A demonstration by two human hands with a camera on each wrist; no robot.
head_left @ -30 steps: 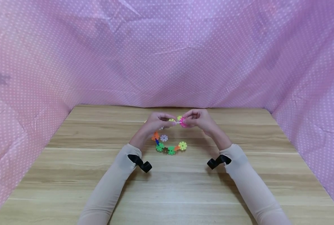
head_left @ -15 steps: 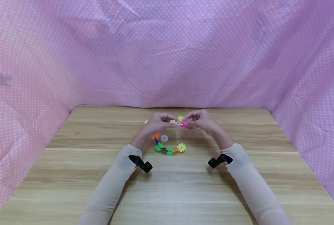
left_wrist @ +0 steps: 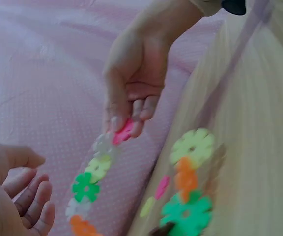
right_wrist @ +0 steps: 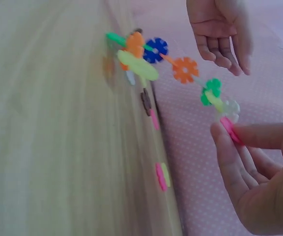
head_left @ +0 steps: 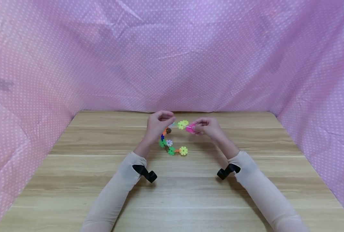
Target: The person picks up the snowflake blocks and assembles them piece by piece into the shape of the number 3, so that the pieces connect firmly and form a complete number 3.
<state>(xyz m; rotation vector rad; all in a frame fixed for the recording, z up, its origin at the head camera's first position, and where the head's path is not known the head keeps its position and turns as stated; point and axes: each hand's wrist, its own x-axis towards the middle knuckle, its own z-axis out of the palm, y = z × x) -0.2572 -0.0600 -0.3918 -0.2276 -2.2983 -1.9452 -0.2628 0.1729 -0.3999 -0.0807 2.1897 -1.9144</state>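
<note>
From the head view, see the pink disc (head_left: 190, 129) pinched in the right hand (head_left: 210, 128), over the table (head_left: 218, 196), at the end of a chain (head_left: 162, 137); best to hold firmly. From the left wrist, note the left hand (left_wrist: 3, 199) loosely bent beside the chain, gripping nothing; perhaps support the middle. From the right wrist, find the white disc (right_wrist: 233, 110) meeting the pink disc; better press there squarely.

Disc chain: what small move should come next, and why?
Perhaps the left hand should take the yellow end disc: that hand is empty, while the right hand pinches the pink disc at the other end of the chain, and the two ends stand apart.
</note>
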